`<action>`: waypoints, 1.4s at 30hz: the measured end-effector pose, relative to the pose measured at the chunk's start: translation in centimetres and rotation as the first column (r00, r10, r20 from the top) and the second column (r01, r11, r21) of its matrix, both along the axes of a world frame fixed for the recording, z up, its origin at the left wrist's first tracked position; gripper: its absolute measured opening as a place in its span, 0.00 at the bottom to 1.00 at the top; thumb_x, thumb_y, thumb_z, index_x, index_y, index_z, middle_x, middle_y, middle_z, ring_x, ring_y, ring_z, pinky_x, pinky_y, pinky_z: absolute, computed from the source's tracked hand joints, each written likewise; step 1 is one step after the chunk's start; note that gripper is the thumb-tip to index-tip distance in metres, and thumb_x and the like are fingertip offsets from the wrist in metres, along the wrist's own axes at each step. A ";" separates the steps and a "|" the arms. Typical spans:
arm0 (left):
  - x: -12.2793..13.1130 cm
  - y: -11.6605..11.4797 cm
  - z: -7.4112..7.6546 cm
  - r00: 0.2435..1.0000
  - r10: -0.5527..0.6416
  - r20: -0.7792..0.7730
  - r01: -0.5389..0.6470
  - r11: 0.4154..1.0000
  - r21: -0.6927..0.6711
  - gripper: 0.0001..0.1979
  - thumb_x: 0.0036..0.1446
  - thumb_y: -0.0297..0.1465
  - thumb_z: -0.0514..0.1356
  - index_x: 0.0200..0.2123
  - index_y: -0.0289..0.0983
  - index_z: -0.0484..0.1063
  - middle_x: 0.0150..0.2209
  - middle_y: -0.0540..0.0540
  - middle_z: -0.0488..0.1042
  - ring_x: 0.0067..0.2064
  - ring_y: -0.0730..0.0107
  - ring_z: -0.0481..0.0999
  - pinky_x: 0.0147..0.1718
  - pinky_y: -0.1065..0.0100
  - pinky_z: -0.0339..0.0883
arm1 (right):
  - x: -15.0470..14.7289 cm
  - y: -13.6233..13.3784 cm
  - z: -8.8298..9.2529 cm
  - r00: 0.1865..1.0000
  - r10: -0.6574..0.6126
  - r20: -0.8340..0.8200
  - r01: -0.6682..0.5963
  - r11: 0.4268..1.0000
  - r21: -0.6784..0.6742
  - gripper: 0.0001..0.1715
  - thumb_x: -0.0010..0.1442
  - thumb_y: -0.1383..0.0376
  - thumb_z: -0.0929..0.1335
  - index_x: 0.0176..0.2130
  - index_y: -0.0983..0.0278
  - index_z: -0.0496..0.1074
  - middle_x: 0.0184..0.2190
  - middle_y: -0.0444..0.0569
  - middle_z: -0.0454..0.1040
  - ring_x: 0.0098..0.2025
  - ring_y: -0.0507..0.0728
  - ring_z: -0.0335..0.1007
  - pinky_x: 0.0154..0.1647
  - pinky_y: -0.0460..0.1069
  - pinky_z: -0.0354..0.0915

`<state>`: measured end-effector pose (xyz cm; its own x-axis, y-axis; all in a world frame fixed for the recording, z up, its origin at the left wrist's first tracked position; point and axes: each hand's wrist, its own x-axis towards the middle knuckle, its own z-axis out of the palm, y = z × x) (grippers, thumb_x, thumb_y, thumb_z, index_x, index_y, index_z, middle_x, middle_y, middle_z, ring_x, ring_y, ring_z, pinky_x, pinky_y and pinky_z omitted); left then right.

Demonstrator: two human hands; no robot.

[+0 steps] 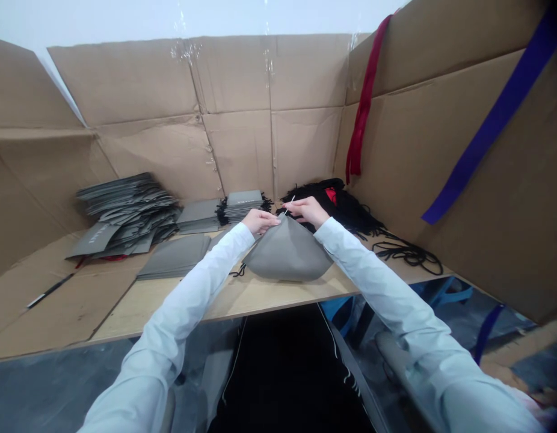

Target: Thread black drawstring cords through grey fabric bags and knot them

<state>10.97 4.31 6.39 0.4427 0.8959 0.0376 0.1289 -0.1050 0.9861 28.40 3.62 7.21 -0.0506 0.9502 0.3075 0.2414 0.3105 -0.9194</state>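
A grey pouch-like piece [290,252] stands over the table's front part, its top edge drawn up to a peak between my hands. My left hand [261,221] pinches the left side of that peak. Just right of it, my right hand [308,211] has its fingers closed on a thin white stick-like tool [289,205], which slants across the top of the grey piece. A short black cord [237,272] lies on the table by the lower left of the grey piece. The tool's lower end is hidden at the peak.
Grey pieces form a tall, uneven stack [134,207] at the left, with flatter stacks [174,255] nearer. A corded stack [243,206] and black cords [350,207] lie behind. Cardboard walls [242,72] surround the table; red [366,102] and blue ribbons [490,129] hang right.
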 end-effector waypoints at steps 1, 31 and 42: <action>0.0 0.1 -0.1 1.000 -0.001 -0.004 0.001 1.000 0.000 0.17 0.28 0.34 0.67 0.24 0.30 0.71 0.10 0.58 0.52 0.13 0.88 0.48 0.13 0.78 0.41 | -0.2 0.1 -0.4 1.000 -0.001 0.020 0.000 1.000 0.016 0.15 0.41 0.60 0.69 0.30 0.65 0.74 0.28 0.48 0.74 0.31 0.53 0.68 0.33 0.48 0.65; -8.1 2.6 -5.2 0.971 0.142 -0.190 -0.154 0.987 -0.046 0.20 0.31 0.34 0.65 0.32 0.33 0.73 0.27 0.45 0.73 0.24 0.76 0.67 0.23 0.73 0.59 | 2.1 3.6 -9.9 0.834 -0.158 -0.529 0.112 0.987 -0.117 0.35 0.32 0.71 0.71 0.44 0.64 0.64 0.25 0.45 0.72 0.27 0.52 0.68 0.34 0.50 0.65; -4.3 3.1 -7.9 0.806 0.463 0.368 -0.390 0.884 -0.259 0.08 0.36 0.25 0.64 0.23 0.29 0.69 0.22 0.46 0.71 0.22 0.80 0.68 0.25 0.75 0.63 | 1.9 4.2 -11.3 0.719 -0.397 -0.571 0.288 0.917 -0.275 0.33 0.33 0.73 0.70 0.43 0.67 0.66 0.25 0.45 0.73 0.29 0.52 0.68 0.36 0.48 0.65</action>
<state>6.67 7.40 -1.56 -0.0091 0.9993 -0.0354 -0.2943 0.0312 0.9552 30.31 7.78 -4.08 0.4314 0.9021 0.0053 -0.3189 0.1580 -0.9345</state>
